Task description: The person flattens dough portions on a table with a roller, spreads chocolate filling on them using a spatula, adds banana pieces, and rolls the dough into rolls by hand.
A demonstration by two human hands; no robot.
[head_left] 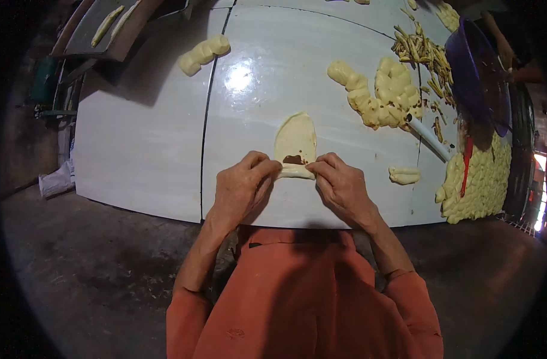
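Observation:
A flat oval piece of pale dough point(295, 137) lies on the white table in front of me, its long end pointing away. Dark brown filling point(294, 160) sits on it near its close end, with small specks around. That close edge is folded up into a thin roll. My left hand point(242, 182) pinches the left end of the fold between thumb and fingers. At the right end, my right hand point(344, 182) pinches it the same way. A short rolled dough piece point(404, 175) rests to the right of my right hand.
At right, dough lumps point(396, 90) touch a white tube point(429, 139); beyond lie yellow-brown strips point(420, 48) and a purple basin point(474, 72). A red-handled tool point(467, 164) rests on massed dough pieces point(483, 185). Far left are dough lumps point(203, 55) and a tray point(85, 37). Another person's hand point(506, 57) shows behind the basin.

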